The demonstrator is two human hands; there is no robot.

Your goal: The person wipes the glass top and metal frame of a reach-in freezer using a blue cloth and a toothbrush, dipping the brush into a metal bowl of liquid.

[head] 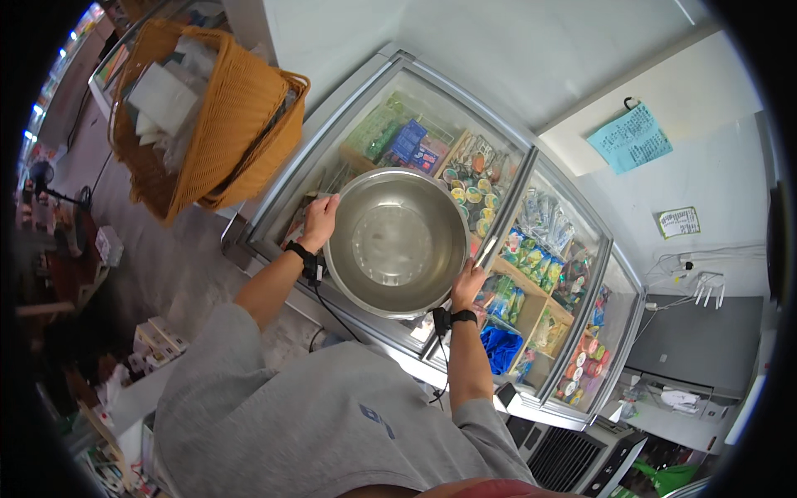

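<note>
A round stainless-steel basin [398, 243] is held in front of me over the glass top of a chest freezer [299, 230]. My left hand [320, 221] grips its rim on the left, thumb on the edge. On the opposite side, my right hand [467, 287] holds the rim lower down. A slim pale object [485, 252] sticks up by the right fingers; whether it is in the hand I cannot tell. Light reflects off the basin's bare inside. Both wrists wear black straps with cables.
Packaged ice creams and tubs [473, 196] lie under the sliding glass lids. Wicker baskets [230, 124], one holding plastic bags, stand at the upper left. Papers bearing writing [632, 138] hang on the right wall. An air cooler [566, 457] stands at the lower right.
</note>
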